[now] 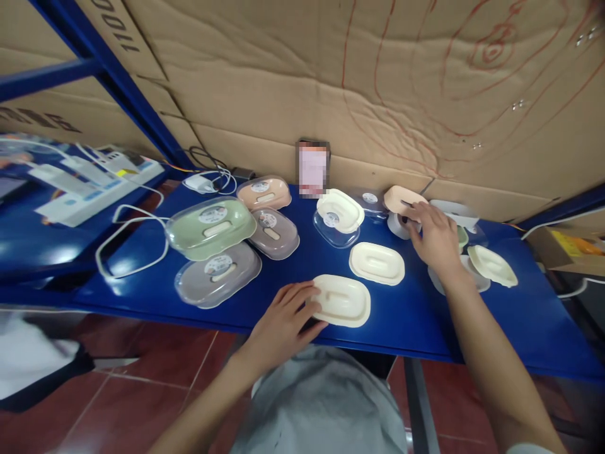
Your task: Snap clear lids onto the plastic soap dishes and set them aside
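My left hand (289,320) is closed on the left end of a cream oval dish (347,302) near the table's front edge, fingers on top and thumb at the near rim. A second cream dish (377,263) lies just behind it. My right hand (435,234) reaches to the back right, fingers bent and pinched beside a peach oval dish (401,198) and a round white object (397,226). Something small and dark shows at its fingertips, too unclear to name. Another cream dish (344,210) rests partly over a clear lid (336,232) with a round label.
At left, clear-lidded oval boxes in green (212,228), grey (218,275), mauve (275,233) and peach (265,192) sit together. A phone (313,167) leans on the cardboard (265,94). Right, a pale dish (493,265) lies beyond my wrist. A power strip (99,189) and white cable are far left.
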